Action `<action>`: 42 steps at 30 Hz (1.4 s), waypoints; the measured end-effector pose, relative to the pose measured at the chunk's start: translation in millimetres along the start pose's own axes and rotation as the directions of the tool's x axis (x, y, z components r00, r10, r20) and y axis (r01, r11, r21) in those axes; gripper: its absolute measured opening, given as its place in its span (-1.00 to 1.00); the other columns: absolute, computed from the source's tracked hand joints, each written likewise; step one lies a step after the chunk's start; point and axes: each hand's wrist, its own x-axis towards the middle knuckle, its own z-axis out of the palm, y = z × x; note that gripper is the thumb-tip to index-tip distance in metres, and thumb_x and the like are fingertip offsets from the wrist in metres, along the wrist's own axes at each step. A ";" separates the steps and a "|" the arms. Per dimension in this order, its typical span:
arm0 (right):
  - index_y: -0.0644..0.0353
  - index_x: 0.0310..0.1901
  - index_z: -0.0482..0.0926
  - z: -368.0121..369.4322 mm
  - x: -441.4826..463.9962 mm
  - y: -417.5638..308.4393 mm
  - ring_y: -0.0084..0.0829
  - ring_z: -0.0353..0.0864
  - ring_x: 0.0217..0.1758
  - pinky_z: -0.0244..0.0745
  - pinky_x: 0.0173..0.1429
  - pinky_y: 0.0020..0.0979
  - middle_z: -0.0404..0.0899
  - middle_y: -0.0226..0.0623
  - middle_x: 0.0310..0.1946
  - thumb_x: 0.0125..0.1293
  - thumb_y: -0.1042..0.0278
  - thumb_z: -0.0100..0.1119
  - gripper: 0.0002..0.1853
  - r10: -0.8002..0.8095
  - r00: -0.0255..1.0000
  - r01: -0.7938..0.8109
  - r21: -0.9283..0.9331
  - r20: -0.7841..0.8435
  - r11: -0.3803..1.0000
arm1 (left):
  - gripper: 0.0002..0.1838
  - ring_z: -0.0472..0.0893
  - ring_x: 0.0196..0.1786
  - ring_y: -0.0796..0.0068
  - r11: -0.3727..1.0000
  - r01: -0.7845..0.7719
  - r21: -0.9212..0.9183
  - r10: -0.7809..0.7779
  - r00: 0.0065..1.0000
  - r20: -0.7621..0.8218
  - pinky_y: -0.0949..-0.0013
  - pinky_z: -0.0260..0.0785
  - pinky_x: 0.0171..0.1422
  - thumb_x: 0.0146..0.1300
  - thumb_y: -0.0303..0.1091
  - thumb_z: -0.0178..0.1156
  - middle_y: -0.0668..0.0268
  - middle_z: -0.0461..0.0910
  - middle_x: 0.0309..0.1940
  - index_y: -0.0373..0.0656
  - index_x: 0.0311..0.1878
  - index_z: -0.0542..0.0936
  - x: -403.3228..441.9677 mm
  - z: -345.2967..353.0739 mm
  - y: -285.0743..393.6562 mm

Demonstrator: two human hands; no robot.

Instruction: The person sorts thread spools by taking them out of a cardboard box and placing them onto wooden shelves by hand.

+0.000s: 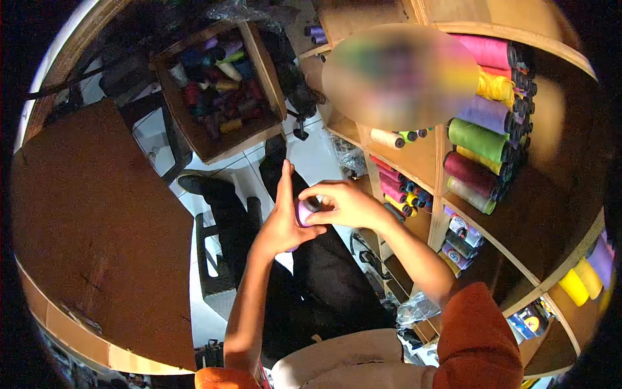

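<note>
In the head view, the purple spool (302, 212) is near the centre, above the dark trousers (330, 266). The left hand (282, 217) keeps its fingers straight, with the spool between thumb and palm. The right hand (334, 204) has bent fingers, narrow around the dark end. A box (246, 144) with spools stands at 11 o'clock, a wooden shelf (438, 155) at 2 o'clock. If both grips loosen, the spool could fall to the floor (317, 149); a careless rub could slacken its thread.
</note>
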 end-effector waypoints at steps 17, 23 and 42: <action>0.22 -0.11 0.47 -123.8 34.0 150.0 0.05 0.53 -0.10 0.47 -0.01 -0.11 0.52 0.00 -0.17 -0.12 0.41 0.41 -0.53 -0.189 0.547 -0.378 -0.442 -0.815 0.813 | 0.32 -0.09 0.51 -0.03 0.996 -0.007 0.090 0.013 0.998 -0.062 0.06 -0.08 0.52 -0.19 -0.46 0.49 -0.07 -0.25 0.47 -0.16 0.46 -0.35 -26.7 -4.4 -59.0; 0.13 -0.04 0.49 -128.8 45.9 162.9 0.04 0.53 -0.04 0.48 0.02 -0.11 0.50 -0.02 -0.09 -0.08 0.34 0.40 -0.51 -0.044 0.538 -0.523 -0.374 -0.842 0.766 | 0.29 -0.05 0.50 -0.04 0.992 0.006 0.122 0.004 0.997 -0.081 0.05 -0.06 0.51 -0.14 -0.47 0.46 -0.05 -0.24 0.48 -0.13 0.47 -0.35 -25.8 -9.1 -61.5; 0.21 -0.08 0.51 -23.9 71.4 59.4 -0.05 0.59 -0.11 0.47 0.01 -0.18 0.58 -0.02 -0.15 0.10 0.32 0.29 -0.66 -0.069 0.689 -0.416 -0.472 -0.721 0.778 | -0.85 0.60 -0.38 0.47 0.948 -0.122 0.293 0.311 0.544 -0.779 0.39 0.47 -0.23 0.30 -0.54 0.07 0.20 0.60 -0.29 -0.32 -0.11 0.55 -246.2 -216.4 189.0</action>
